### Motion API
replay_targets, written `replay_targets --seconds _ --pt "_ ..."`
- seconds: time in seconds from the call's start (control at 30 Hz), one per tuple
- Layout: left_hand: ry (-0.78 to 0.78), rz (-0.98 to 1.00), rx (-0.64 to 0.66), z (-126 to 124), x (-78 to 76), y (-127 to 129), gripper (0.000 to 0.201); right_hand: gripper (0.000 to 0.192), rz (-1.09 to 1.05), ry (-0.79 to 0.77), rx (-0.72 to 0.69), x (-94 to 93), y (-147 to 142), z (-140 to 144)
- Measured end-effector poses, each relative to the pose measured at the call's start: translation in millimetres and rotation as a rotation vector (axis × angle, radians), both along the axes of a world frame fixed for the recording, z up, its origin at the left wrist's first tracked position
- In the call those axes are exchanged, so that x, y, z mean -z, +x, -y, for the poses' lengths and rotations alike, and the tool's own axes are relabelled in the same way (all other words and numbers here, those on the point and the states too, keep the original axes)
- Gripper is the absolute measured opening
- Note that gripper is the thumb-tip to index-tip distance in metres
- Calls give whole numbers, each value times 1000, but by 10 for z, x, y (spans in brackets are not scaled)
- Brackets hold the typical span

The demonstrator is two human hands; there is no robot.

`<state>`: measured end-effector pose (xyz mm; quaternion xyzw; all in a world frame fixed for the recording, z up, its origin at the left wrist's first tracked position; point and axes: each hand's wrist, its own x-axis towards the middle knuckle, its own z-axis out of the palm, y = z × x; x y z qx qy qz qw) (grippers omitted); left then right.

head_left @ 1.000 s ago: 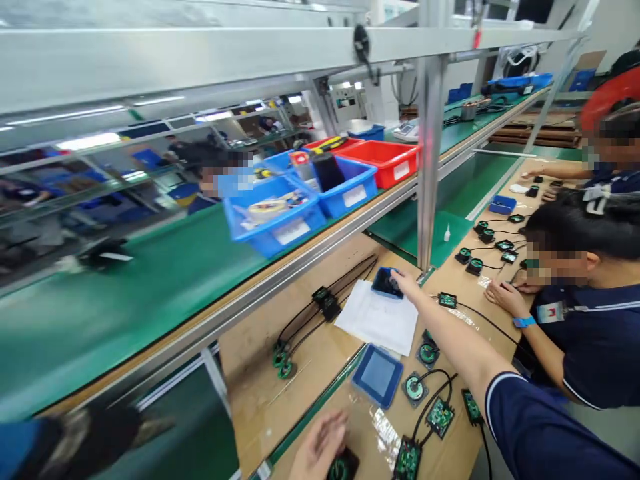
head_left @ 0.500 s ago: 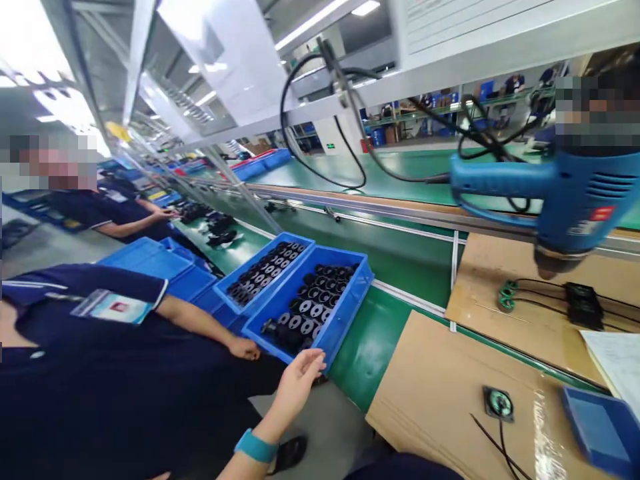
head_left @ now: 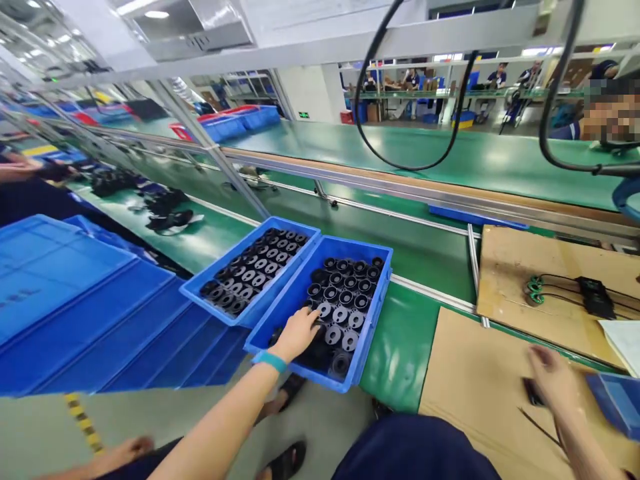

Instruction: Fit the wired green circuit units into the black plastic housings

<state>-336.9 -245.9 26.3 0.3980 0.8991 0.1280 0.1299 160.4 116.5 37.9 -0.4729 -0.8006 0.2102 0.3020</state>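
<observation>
My left hand [head_left: 299, 333] reaches into a blue bin [head_left: 367, 373] filled with rows of black round parts [head_left: 341, 315]. Its fingers are stretched out with the thumb apart, and the fingertips are at the parts in the middle; whether they touch one is unclear. A teal band [head_left: 271, 361] circles that wrist. Over the cardboard sheet [head_left: 463, 380] on the right, my right hand [head_left: 553, 380] hovers, blurred, with bent fingers. Beneath it a small black square part [head_left: 533, 392] lies partly covered, and a dark cable [head_left: 540, 427] runs beside it.
Another blue bin [head_left: 240, 273] of similar parts adjoins on the left, beside stacked blue crates [head_left: 85, 293]. A green-ringed piece [head_left: 534, 291] wired to a black box [head_left: 595, 297] lies on farther cardboard. A blue tray [head_left: 617, 400] sits at right. Another person's hand [head_left: 135, 447] shows lower left.
My left hand has moved from the bin's near edge in over the parts. My right hand has come into view above the square part. The co-worker close on the left has mostly left view.
</observation>
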Motion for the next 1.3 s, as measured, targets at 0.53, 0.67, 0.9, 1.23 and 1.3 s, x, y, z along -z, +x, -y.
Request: replay_targets --seconds 0.53,0.67,0.9,1.23,1.3 --pt "-271 -85 292 -328 150 -453 17 28 687 -37 -793 119 -3661 2021" --pt "-153 -116 303 -341 75 -414 17 37 767 -23 -737 259 -3785 2097" --pt "-107 -38 252 -396 91 -219 11 44 723 -22 -727 403 -3895 2112" --pt "-326 -7 364 -503 198 2 48 23 604 89 -820 244 -3633 2051" --pt "-330 4 397 -527 211 -24 46 30 585 90 -837 182 -3554 2084"
